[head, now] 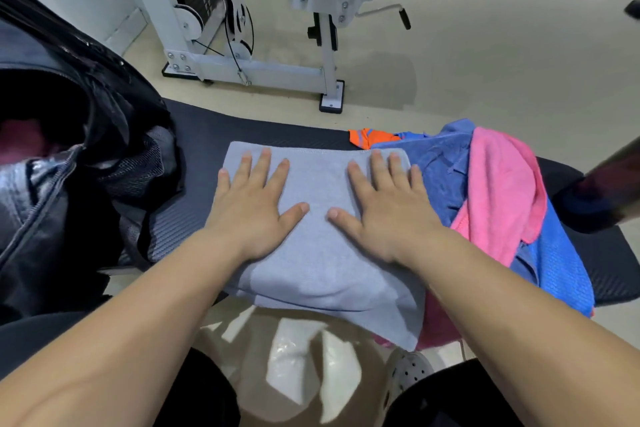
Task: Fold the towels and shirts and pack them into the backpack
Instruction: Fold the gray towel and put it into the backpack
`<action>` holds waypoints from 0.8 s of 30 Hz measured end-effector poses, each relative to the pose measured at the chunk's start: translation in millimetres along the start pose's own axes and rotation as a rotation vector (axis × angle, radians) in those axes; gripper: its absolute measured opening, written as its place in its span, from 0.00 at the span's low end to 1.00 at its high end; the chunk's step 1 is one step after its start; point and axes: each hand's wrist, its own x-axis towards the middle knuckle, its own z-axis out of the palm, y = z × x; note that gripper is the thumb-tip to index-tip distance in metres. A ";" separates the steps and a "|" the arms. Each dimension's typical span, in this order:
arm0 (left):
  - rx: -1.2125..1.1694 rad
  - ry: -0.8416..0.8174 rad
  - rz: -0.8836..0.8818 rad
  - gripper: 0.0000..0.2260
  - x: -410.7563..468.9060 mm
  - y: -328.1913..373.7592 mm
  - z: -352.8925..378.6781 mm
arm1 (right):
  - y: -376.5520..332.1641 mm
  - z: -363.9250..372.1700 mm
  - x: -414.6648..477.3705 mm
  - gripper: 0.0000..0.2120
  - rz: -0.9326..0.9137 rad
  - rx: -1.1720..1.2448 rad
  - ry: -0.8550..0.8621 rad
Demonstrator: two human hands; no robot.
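A folded light-blue towel [318, 184] lies on a black padded bench [207, 135], its near edge hanging over the front. My left hand [252, 204] and my right hand [388, 208] press flat on it side by side, fingers spread and straight. To the right lies a pile of a blue towel [440, 163], a pink towel [502, 184], a bright blue mesh shirt [561, 267] and an orange piece of cloth [367, 139]. The black backpack [69, 149] stands open at the left, with dark red cloth [20, 139] inside.
A white weight machine [242, 55] with a black seat stands on the beige floor behind the bench. A dark object [602, 191] rests on the bench's right end. My knees and a white perforated shoe [408, 371] are below the bench.
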 end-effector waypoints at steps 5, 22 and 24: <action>-0.043 -0.032 -0.005 0.39 9.7 -4.9 6.0 | 11.9 20.2 11.2 0.43 0.049 0.014 -0.011; 0.030 0.034 -0.025 0.17 82.6 -46.8 -55.1 | 64.7 -28.7 86.6 0.08 -0.057 -0.062 0.242; 0.002 0.012 -0.086 0.19 85.2 -49.0 -58.2 | 65.8 -30.2 87.6 0.08 -0.043 -0.039 0.233</action>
